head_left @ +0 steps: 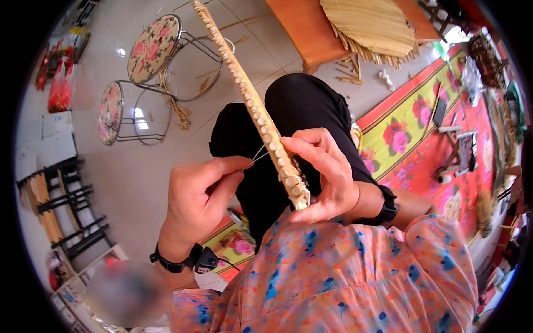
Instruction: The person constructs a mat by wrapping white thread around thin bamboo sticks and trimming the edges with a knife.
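Fingers (236,166) pinch thread (256,157) — right hand (327,175) grips bamboo strip (250,100).

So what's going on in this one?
A seated person is working on a long strip of bound pale reeds that runs up and away over their lap. The right hand grips the strip near its lower end, while the left hand pinches a thin thread drawn taut to the strip's edge. Two floral-topped stools stand on the tiled floor beyond, and a woven reed mat lies on a wooden bench.
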Available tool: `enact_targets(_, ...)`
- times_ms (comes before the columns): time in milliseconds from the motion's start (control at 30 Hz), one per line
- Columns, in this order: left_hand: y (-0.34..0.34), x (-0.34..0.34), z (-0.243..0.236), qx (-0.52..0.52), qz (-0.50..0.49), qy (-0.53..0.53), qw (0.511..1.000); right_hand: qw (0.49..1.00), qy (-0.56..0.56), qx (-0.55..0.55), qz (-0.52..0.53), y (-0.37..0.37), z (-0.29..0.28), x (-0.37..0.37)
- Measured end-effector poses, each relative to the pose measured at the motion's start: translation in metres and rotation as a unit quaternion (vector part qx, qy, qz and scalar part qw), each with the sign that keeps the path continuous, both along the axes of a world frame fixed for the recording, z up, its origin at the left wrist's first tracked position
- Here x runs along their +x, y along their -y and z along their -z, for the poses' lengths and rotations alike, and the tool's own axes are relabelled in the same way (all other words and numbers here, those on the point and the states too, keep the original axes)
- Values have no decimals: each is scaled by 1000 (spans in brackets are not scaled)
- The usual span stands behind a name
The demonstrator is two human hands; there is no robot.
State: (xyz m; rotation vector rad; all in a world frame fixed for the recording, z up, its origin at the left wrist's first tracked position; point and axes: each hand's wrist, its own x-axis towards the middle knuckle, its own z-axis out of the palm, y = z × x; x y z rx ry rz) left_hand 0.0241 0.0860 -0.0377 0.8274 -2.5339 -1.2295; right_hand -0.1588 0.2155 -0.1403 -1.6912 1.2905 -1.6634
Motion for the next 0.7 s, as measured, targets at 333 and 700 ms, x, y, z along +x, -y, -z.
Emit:
enact_targets(333, -6, -2, -3, -131, 3, 20, 991, 991, 129, -21, -37, 5, 3, 2)
enact_targets(700, -10, -6, 2, -222, 10, -1, 975, 989, 138, -29, -34, 5, 6, -1)
